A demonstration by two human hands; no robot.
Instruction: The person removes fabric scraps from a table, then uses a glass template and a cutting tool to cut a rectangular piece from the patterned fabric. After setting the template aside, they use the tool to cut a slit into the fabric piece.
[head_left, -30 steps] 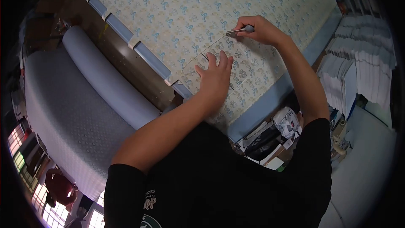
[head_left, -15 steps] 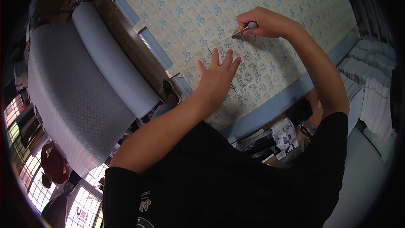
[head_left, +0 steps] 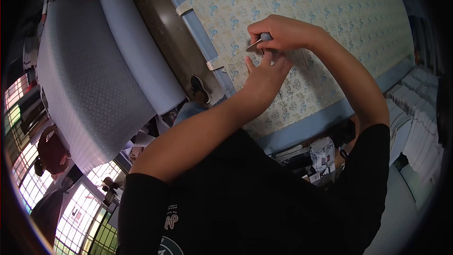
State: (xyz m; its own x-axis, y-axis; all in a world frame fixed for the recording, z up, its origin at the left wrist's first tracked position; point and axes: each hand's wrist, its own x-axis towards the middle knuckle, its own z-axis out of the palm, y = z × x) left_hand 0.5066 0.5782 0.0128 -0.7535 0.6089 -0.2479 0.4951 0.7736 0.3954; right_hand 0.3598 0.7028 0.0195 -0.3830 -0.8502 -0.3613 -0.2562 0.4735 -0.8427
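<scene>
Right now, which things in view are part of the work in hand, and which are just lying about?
In use:
- right hand, gripping the marking tool
- left hand, flat on the clear template
- patterned fabric under both

Lying about:
- fabric roll
- grey quilted sheet
- white stacks
- boxes under the table

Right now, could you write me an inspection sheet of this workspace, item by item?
Surface: patterned fabric spread flat over a table with a blue edge.
Job's things: clear curved template lying on the fabric; marking tool with its tip at the template's edge.
Clutter: printed papers below the table edge.
Hands: left hand pressed flat on the template; right hand gripping the tool.
Cables: nothing seen.
Surroundings: fabric roll, stacked white sheets, windows.
</scene>
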